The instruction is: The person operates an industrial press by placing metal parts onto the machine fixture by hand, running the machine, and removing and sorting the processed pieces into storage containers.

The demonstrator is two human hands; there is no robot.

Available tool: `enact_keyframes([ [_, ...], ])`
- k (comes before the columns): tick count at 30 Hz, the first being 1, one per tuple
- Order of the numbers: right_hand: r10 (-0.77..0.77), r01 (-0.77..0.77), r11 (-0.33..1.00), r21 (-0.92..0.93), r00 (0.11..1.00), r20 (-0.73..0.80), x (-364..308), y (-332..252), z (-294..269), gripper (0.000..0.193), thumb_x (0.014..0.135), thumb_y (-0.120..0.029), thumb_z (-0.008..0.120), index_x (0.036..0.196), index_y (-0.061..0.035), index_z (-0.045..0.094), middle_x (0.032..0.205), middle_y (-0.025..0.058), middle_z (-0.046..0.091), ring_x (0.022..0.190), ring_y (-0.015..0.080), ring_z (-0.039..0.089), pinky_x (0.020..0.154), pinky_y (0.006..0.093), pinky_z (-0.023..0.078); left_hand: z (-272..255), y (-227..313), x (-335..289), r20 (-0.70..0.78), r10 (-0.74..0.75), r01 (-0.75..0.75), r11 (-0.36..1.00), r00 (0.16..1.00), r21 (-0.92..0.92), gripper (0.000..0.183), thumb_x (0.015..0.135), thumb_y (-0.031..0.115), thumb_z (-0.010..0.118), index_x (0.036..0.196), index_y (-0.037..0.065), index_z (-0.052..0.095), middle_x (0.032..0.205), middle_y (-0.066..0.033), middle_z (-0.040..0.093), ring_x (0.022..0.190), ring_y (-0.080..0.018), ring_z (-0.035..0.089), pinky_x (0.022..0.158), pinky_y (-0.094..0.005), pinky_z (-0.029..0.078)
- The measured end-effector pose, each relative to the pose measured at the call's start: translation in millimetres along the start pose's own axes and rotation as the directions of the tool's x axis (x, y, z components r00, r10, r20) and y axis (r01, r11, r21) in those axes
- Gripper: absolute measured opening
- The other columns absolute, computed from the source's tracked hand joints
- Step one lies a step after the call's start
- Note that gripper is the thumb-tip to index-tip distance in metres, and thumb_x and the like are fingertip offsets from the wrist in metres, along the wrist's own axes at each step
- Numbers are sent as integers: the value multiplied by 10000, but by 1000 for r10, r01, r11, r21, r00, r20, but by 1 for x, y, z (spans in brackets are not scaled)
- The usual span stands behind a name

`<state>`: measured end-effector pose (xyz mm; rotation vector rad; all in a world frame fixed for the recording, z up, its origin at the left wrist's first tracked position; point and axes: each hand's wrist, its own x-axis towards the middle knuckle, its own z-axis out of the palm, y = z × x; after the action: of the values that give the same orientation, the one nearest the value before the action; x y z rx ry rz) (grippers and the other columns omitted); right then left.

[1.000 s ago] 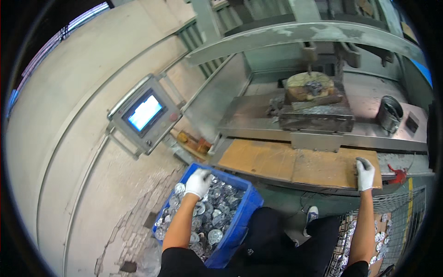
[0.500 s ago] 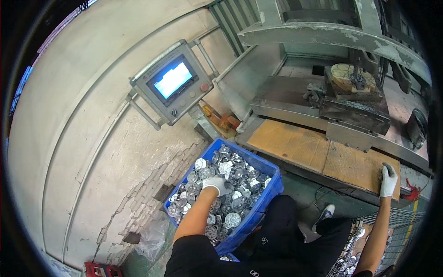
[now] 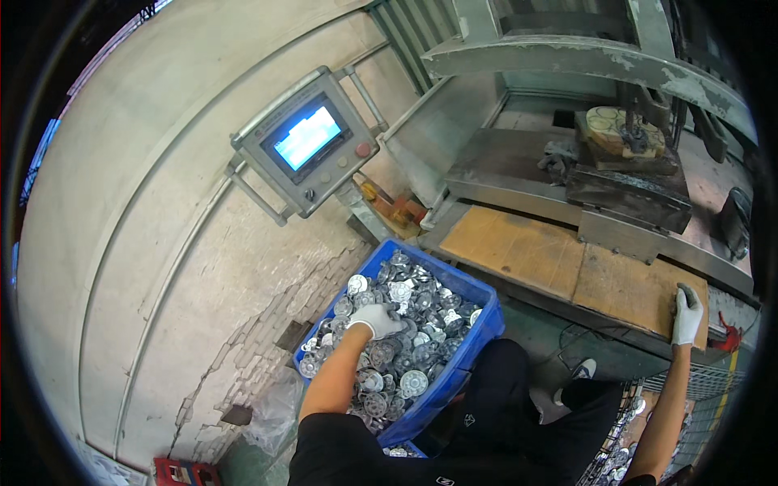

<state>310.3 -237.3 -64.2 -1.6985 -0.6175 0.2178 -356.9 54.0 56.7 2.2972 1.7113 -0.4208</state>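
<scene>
My left hand (image 3: 376, 319), in a white glove, reaches into a blue plastic bin (image 3: 468, 356). Its fingers curl down among round silver metal castings (image 3: 413, 383); whether one is in its grip is hidden. The bin is heaped with these small flanged, disc-like pieces. Far to the right, my gloved right hand (image 3: 688, 316) rests on the right end of a cardboard-covered ledge (image 3: 624, 292), fingers stretched out, holding nothing that I can see. Above that ledge, a machine bed bears a dark block with a yellowish round-patterned fixture (image 3: 620, 132).
A control panel (image 3: 304, 146) with a lit screen and red button stands left of the machine. A wire basket (image 3: 713, 389) with more castings is at lower right. A plastic bag (image 3: 274, 413) and red crate (image 3: 185, 471) lie by the wall. A grey frame beam (image 3: 567, 61) crosses above.
My left hand has shifted slightly left and up within the castings, its fingers more curled. My right hand stays on the ledge. The whole view has moved slightly.
</scene>
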Motion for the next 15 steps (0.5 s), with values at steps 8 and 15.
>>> enact_keyframes([
  [8,-138,137,990,-21,989,-51,4,12,4,217,969,-116,576,1103,22,676,908,-10,640,660,32,477,571,195,387,-2,-24,0,-172,-187,145,961,967,-234,794,670,629,724,1127,-16,663,1048,-233,693,998,-355,670,902,-392,510],
  [15,9,-9,1000,2,1000,-20,-5,-13,4,227,945,-75,583,1104,71,652,1029,88,691,947,149,622,881,260,465,-18,-39,12,-212,-294,-114,316,932,-942,376,791,309,785,944,-10,658,820,-93,659,791,-238,686,747,-396,567],
])
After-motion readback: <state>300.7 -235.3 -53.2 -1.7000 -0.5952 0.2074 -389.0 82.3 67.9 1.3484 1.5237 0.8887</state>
